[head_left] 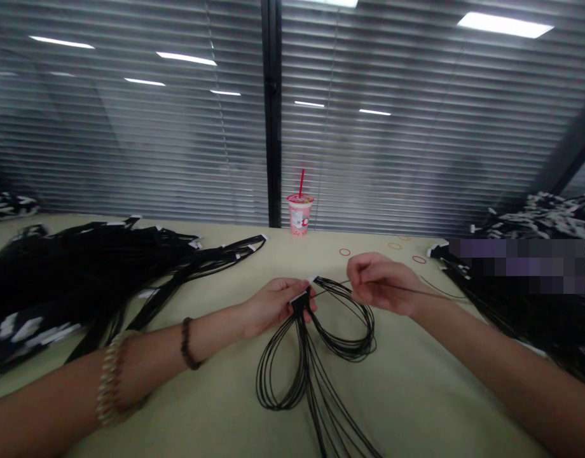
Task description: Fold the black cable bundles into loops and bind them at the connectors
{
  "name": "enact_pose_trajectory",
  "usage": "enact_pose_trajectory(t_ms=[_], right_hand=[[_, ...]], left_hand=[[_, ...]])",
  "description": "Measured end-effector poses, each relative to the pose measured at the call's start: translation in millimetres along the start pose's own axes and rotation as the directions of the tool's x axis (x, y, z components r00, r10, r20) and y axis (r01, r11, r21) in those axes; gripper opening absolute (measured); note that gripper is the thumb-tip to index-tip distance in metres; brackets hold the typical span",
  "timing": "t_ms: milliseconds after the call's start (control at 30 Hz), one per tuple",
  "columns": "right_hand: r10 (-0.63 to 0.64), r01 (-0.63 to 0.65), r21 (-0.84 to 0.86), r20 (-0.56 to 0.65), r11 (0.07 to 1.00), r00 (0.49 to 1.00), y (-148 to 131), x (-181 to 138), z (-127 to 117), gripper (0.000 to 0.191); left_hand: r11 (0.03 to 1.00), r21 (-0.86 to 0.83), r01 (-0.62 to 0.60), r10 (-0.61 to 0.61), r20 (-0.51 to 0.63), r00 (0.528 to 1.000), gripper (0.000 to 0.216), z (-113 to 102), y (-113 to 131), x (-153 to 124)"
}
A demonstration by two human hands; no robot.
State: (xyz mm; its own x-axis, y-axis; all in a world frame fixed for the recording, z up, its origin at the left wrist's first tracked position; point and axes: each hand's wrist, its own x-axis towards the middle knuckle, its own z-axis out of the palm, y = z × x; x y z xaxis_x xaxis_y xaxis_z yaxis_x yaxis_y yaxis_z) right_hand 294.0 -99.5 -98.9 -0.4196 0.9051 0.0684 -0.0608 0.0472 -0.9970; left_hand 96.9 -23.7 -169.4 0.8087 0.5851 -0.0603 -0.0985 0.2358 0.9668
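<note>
A bundle of thin black cables [299, 369] spreads in loops over the pale table, running off the bottom of the view. My left hand [278, 305] pinches the bundle at its dark gathered part, beside a small white end piece [313, 279]. To its right, my right hand [376, 280] is closed with fingertips together on one thin dark strand, which stretches from the bundle through the fingers and trails along the forearm. One cable loop [364, 340] hangs between and below the two hands.
A large heap of black cables with white ends [82, 267] covers the left side; another pile [512, 318] lies at the right. A pink cup with a red straw [299, 216] stands by the blinds. Several rubber bands, one red [344, 252], lie on the table [216, 407].
</note>
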Motion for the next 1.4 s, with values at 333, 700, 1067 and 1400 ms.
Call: enact_pose_trajectory(t_ms=[333, 700, 1067, 1400], right_hand=[[-0.41, 0.48, 0.009, -0.506, 0.877, 0.759, -37, -6, -60, 0.012], [-0.209, 0.019, -0.492, -0.335, 0.87, 0.919, 26, 16, -2, 0.023], [-0.374, 0.052, -0.977, -0.03, 0.209, 0.927, 88, 11, 22, 0.022], [-0.363, 0.025, -0.981, -0.046, 0.19, 0.931, 90, 11, 23, 0.021]], left_hand=[[0.997, 0.074, -0.001, 0.005, -0.047, 0.999, 0.034, -4, -3, 3], [0.959, 0.27, 0.083, -0.061, -0.089, 0.994, 0.036, -6, 2, 4], [0.964, 0.245, 0.104, -0.079, -0.111, 0.991, 0.033, -10, 2, 7], [0.962, 0.251, 0.107, -0.083, -0.103, 0.991, 0.032, -10, 4, 5]])
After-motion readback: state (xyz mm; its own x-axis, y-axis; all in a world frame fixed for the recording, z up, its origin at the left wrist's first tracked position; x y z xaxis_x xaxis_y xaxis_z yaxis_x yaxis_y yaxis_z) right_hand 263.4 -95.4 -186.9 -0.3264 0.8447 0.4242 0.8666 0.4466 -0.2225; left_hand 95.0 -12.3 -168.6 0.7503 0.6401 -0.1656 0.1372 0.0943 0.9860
